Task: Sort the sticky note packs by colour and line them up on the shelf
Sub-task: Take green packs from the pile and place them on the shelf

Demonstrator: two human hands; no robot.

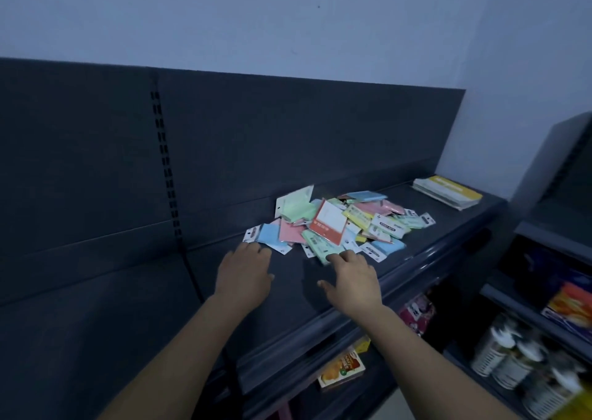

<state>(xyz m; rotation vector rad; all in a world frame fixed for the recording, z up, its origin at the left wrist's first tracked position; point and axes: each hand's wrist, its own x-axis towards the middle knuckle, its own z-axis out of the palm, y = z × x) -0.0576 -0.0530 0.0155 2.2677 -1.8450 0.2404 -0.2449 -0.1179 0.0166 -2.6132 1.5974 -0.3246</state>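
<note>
Our two forearms reach in from the near side, over the rounded front lip (pixel 320 326) of the shelf (pixel 288 294). Both hands lie palm down just short of the pile of sticky note packs (pixel 339 224).

The left hand (pixel 245 270) has its fingers straight and close together. Its tips are at the near edge of a blue pack (pixel 270 238) on the pile's left corner, and it grips nothing. The right hand (pixel 350 280) is spread wider, thumb out to the side. Its fingertips meet a green pack (pixel 320 248) at the pile's near edge, and it too holds nothing. Whether the tips press down or only touch, we cannot tell.

The pile is a loose, unsorted heap of blue, pink, green and yellow packs overlapping each other. A red-bordered pack (pixel 328 222) lies tilted on top near its middle. Behind the pile, one green pack leans against the dark back panel (pixel 288 137).

Left of the pile we see a long bare stretch of shelf running past the slotted upright (pixel 165 163). In front of the pile, bare shelf lies between our hands and the lip. Right of the pile there is a shorter bare strip, then a flat stack of yellow-topped booklets (pixel 448 192) near the shelf's end.

Below the pile, under the lip, an orange box (pixel 341 368) lies on a lower shelf. Far to the pile's right, white bottles (pixel 499 355) stand blurred on another rack.
</note>
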